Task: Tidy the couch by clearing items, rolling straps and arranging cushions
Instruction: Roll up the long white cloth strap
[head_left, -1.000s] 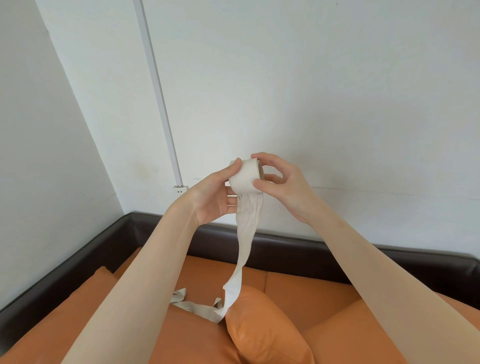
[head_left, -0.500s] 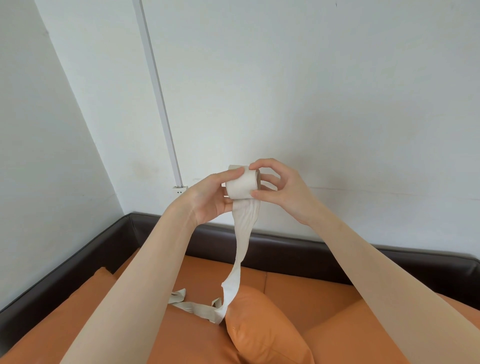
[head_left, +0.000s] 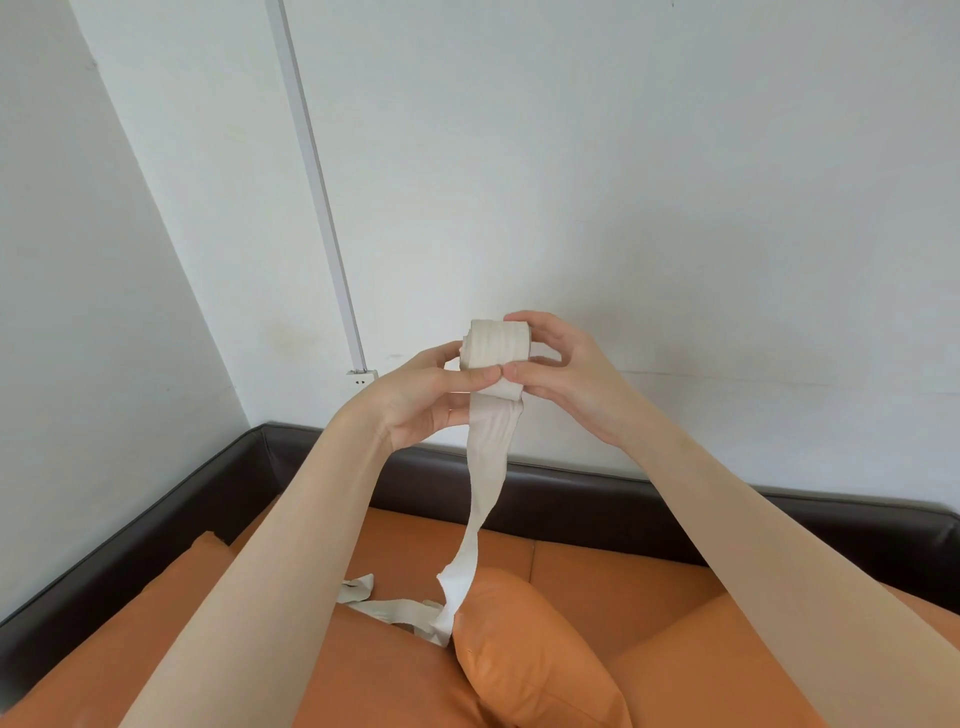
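Strap (head_left: 488, 467) roll pinched between both raised hands, left hand (head_left: 431, 395) and right hand (head_left: 566, 374).

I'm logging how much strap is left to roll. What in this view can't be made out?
- Free end of the strap: head view, it runs behind the left forearm on the couch.
- Core of the roll: covered by the left hand and right hand.
- Front of the orange cushion: cut off by the bottom edge.
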